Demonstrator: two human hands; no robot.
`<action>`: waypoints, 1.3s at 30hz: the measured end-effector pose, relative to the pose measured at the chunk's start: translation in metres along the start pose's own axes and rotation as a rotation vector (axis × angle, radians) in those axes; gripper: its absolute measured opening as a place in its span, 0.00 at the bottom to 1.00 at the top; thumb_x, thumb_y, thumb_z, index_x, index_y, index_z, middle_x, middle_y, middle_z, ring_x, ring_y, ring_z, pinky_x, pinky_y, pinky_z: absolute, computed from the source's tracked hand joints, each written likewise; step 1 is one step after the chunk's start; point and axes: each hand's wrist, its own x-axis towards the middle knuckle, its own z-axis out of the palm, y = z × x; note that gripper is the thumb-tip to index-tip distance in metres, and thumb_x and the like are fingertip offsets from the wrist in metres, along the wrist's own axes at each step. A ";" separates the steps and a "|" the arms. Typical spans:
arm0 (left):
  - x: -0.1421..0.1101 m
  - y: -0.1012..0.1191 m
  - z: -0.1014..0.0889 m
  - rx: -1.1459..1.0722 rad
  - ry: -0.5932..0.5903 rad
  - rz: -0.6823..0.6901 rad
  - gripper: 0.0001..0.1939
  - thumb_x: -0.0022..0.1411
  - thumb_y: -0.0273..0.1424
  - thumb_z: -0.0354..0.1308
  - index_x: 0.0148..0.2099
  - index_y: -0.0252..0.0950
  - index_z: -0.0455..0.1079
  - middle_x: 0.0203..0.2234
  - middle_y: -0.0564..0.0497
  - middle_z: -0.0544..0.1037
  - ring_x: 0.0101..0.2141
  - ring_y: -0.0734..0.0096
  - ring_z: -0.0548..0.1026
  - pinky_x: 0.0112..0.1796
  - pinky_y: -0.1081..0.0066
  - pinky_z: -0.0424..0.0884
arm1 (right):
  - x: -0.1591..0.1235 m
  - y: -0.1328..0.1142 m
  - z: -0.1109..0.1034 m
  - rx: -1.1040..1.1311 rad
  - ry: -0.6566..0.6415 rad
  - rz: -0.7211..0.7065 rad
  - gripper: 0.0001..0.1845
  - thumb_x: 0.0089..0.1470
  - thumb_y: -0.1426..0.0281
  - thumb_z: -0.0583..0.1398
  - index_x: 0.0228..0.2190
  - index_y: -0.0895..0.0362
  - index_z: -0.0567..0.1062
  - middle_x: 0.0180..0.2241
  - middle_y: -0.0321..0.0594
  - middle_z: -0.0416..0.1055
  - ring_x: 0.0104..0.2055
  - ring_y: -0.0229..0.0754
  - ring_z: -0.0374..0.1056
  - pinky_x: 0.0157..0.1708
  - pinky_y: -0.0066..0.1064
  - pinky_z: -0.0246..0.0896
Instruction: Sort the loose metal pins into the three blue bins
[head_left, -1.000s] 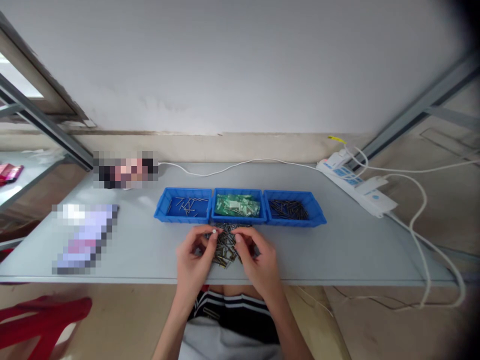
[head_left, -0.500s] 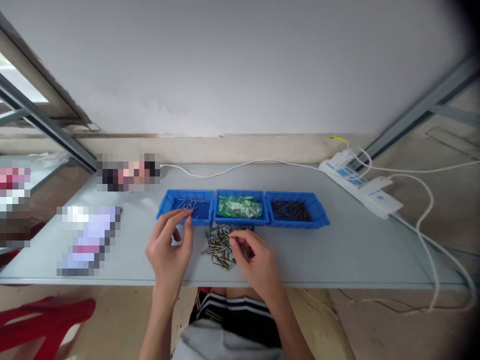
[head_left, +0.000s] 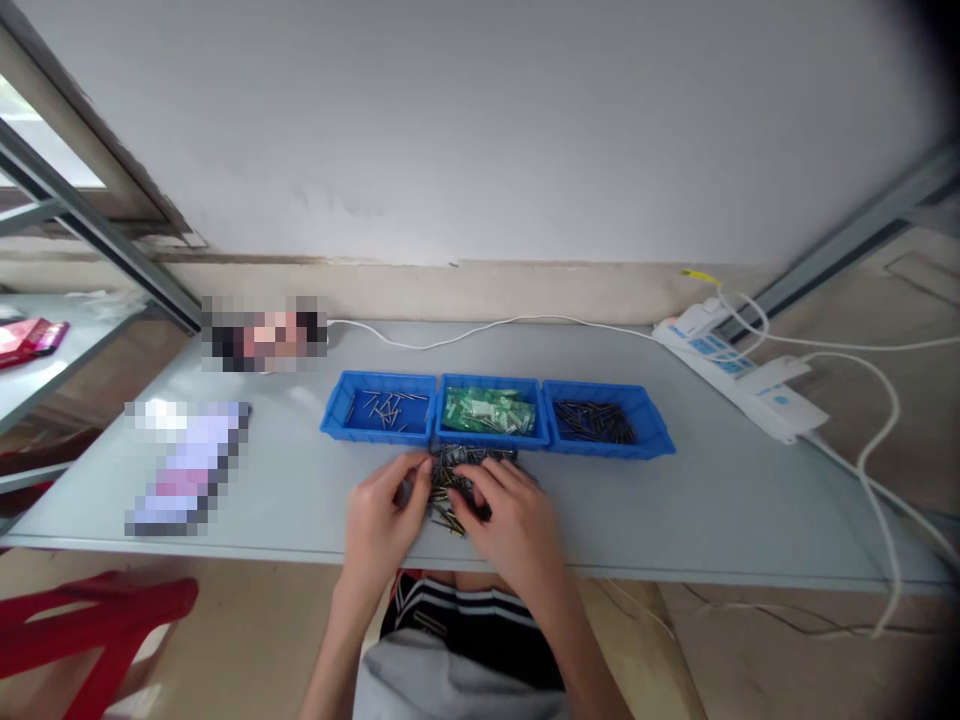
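— Where to look first?
— At the heap of loose fasteners (head_left: 448, 516), near the front edge of the desk (head_left: 289, 480), just before the blue trays.
— And the hands?
— Apart from each other, one at either side of the heap. Left hand (head_left: 379, 510): thumb and forefinger pinched together; impossible to tell whether on a piece. Right hand (head_left: 517, 520): curled over the heap, thumb and fingers slightly apart, any hold unclear.
— Best way to work there?
— Probably by lifting only topmost pieces, fingertips on the shank, away from the point. Tease crossed ones loose gently; no raking toward the front edge, for fear of spills.
— Farther out?
— Left tray (head_left: 375, 437): scattered silvery pieces. Middle tray (head_left: 491, 442): green packets. Right tray (head_left: 611, 451): dark pieces. Mind those rims with the knuckles. Toward the right edge, a power strip (head_left: 739, 387).
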 end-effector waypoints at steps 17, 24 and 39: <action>0.001 -0.001 0.001 -0.010 -0.042 0.028 0.16 0.77 0.38 0.56 0.43 0.37 0.82 0.28 0.53 0.82 0.23 0.73 0.71 0.29 0.74 0.65 | 0.003 0.000 0.007 0.032 -0.024 -0.030 0.07 0.70 0.74 0.62 0.37 0.53 0.77 0.32 0.36 0.78 0.34 0.43 0.74 0.36 0.34 0.61; 0.001 0.003 -0.001 -0.057 0.014 0.030 0.14 0.76 0.37 0.58 0.43 0.38 0.83 0.29 0.52 0.83 0.24 0.74 0.72 0.29 0.75 0.67 | 0.004 -0.001 0.002 0.134 0.003 0.003 0.08 0.74 0.72 0.58 0.38 0.52 0.74 0.34 0.37 0.79 0.33 0.42 0.75 0.35 0.32 0.64; 0.003 0.012 0.019 -0.491 -0.056 0.005 0.05 0.68 0.33 0.69 0.41 0.37 0.83 0.29 0.52 0.78 0.24 0.77 0.67 0.28 0.76 0.66 | -0.002 0.005 -0.004 0.541 0.074 0.167 0.05 0.72 0.68 0.58 0.41 0.52 0.74 0.32 0.34 0.75 0.31 0.37 0.71 0.33 0.27 0.65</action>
